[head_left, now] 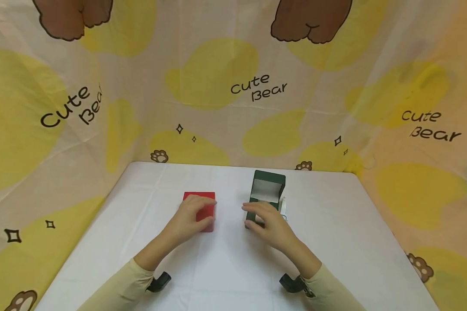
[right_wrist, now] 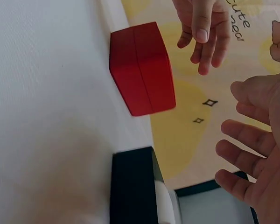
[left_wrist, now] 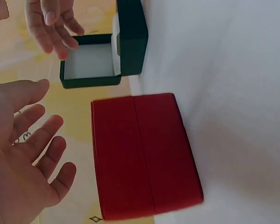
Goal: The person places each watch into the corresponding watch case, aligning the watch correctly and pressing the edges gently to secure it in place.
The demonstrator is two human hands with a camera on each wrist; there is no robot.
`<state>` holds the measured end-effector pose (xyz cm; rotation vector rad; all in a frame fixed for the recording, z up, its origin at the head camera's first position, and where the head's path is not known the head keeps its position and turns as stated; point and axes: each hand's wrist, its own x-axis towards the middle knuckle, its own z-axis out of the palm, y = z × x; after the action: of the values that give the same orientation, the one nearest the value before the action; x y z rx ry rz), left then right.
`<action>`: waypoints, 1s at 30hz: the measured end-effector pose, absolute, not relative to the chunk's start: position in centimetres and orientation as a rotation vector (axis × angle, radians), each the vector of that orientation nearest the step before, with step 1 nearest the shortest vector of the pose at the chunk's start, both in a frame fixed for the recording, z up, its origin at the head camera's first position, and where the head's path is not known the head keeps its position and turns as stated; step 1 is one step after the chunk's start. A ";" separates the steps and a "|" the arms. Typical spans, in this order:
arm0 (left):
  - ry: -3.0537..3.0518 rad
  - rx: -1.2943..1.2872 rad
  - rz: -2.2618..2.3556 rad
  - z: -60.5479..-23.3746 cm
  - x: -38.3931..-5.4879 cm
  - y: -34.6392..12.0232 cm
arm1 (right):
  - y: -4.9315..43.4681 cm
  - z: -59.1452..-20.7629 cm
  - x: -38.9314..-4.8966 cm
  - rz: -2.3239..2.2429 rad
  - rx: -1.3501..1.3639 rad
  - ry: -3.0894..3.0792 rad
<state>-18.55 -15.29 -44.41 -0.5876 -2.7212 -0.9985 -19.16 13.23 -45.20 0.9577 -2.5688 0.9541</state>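
A closed red box point(head_left: 207, 211) with a seam across its side stands left of centre on the table. My left hand point(head_left: 188, 218) hovers over it, fingers loosely bent, with nothing in its grasp. To the right, a dark green hinged box point(head_left: 270, 176) stands with its lid raised, showing a pale lining. My right hand point(head_left: 271, 226) is above its front part, fingers spread and relaxed, and hides some of the inside. In the right wrist view a white rounded piece point(right_wrist: 164, 200) shows in the green box. Both wrist views show a gap between hands and boxes.
A slim white object point(head_left: 283, 206) with a bluish end lies just right of the green box, partly hidden by it and my hand. The white-covered table point(head_left: 229, 263) meets printed cloth walls point(head_left: 210, 95) at the back and sides.
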 end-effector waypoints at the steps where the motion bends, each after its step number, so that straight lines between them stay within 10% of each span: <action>1: -2.736 -0.587 -0.996 -44.3 -18.6 -14.8 | 13.6 -45.2 -19.1 0.963 0.950 -2.561; 30: -2.839 -0.843 -0.860 -45.9 -22.4 -6.1 | 22.2 -46.8 -19.7 1.020 0.615 -2.556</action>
<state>-22.37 -6.12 -45.86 -0.8432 -2.8395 -0.8596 -19.69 22.15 -46.82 0.6150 -2.5557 1.0200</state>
